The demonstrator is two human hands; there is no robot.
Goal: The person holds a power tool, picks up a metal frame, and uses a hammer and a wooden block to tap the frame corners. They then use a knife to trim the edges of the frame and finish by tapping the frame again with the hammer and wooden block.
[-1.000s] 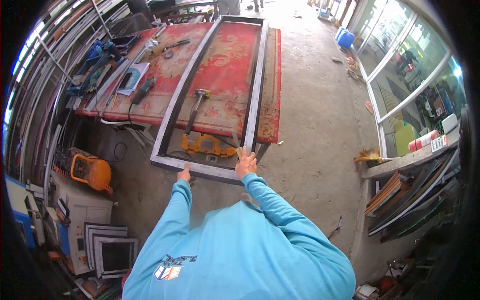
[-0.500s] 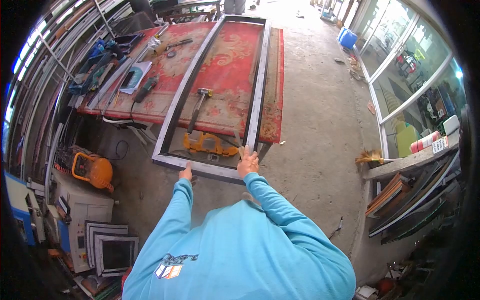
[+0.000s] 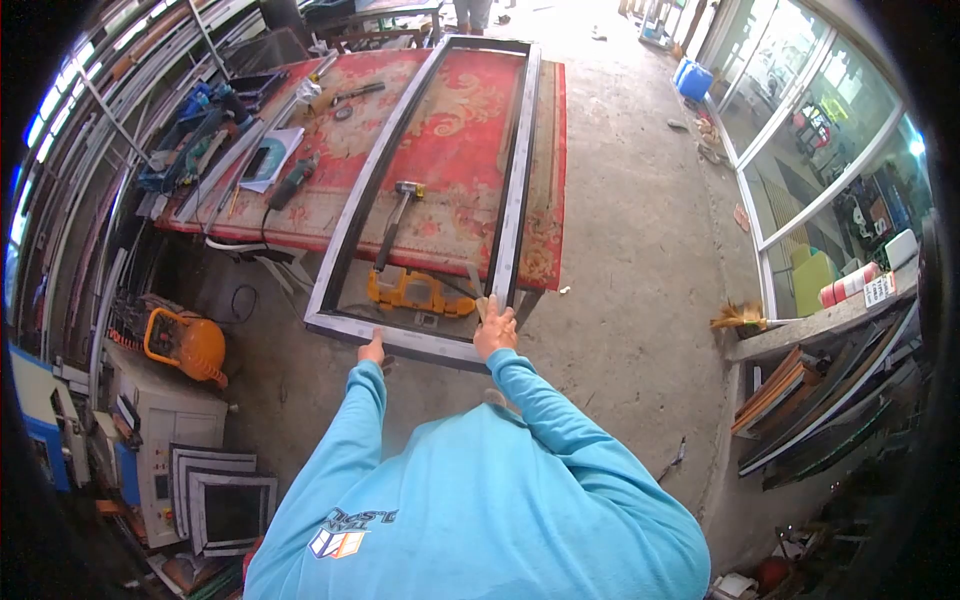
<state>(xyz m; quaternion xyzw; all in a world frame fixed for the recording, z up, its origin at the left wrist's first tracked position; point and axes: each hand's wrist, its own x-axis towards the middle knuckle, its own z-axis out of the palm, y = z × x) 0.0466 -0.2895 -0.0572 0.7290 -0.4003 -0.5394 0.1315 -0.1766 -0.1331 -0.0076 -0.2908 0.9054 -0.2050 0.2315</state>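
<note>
A long rectangular window or door frame [image 3: 356, 212], pale film on its face and black along its edges, lies across a table with its near end overhanging the edge. My left hand [image 3: 372, 348] grips the near rail, thumb on top and fingers mostly hidden beneath. At the near right corner, my right hand [image 3: 496, 330] is wrapped over the frame, fingers bent. Inside the frame's outline, a mallet [image 3: 400, 222] rests on the table, its dark handle pointing toward me. Below the handle, a yellow-orange tool or case [image 3: 420, 292] shows through the opening.
A red patterned carpet [image 3: 470, 100] covers the table. To the left lie a green power tool [image 3: 292, 182], papers [image 3: 272, 158] and a hammer [image 3: 358, 91]. An orange machine [image 3: 186, 344] stands on the floor at left. Sliding glass doors [image 3: 800, 130] line the right; a person's legs [image 3: 472, 14] show far back.
The view has shifted very slightly, and the far person's legs appear a little different. Both my hands keep the same hold on the frame, which stays practically in place.
</note>
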